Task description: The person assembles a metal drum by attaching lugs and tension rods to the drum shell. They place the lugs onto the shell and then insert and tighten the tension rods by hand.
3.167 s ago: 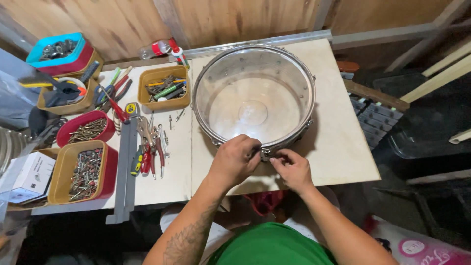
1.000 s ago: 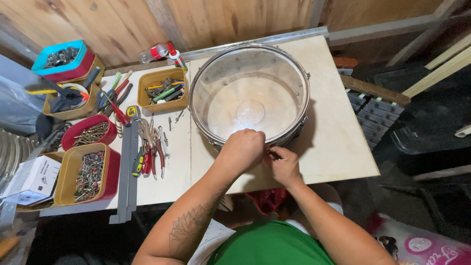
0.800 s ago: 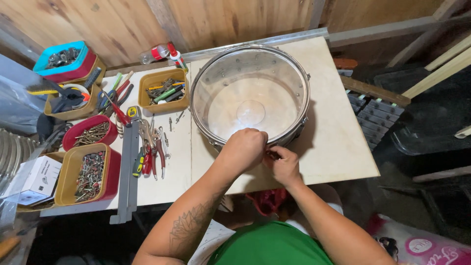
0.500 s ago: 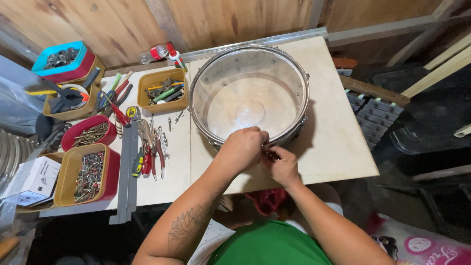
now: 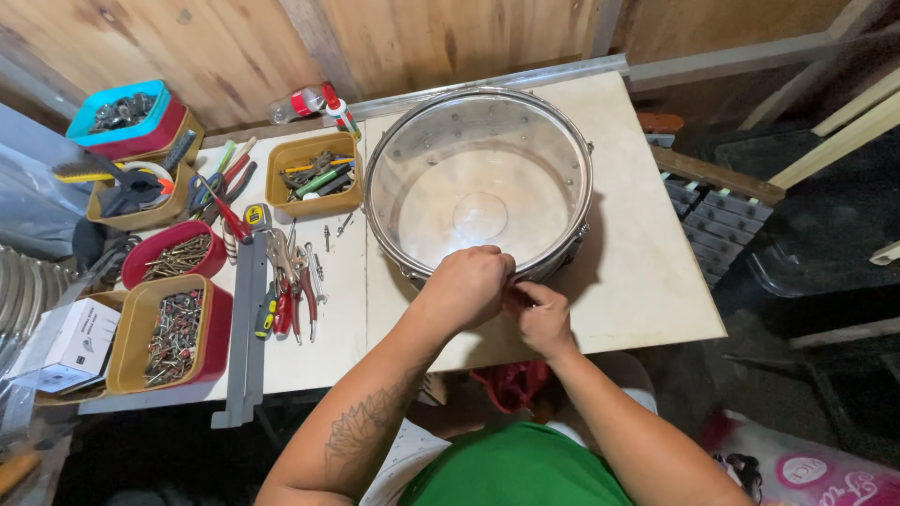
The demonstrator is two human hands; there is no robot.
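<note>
Drum shell: standing open end up on the pale worktop, taking most of its middle; near rim sitting right at the hands.
Left hand: curling closed over the near rim of the drum shell, knuckles up, pressing on the metal hoop; anything pinched inside staying hidden.
Right hand: lying just right of the left hand and touching it, fingers bunching toward a small fitting on the shell's near wall; cannot tell whether gripping anything.
Key relation: fitting sitting between the two hands, low on the near side of the shell, facing the body; right hand seeming the nearer one.
Room: bare worktop stretching right of the shell out to the edge; near edge running close under the wrists.
Left side: pliers lying loose beside a grey rail; trays of screws crowding the far left, well apart from both hands.
</note>
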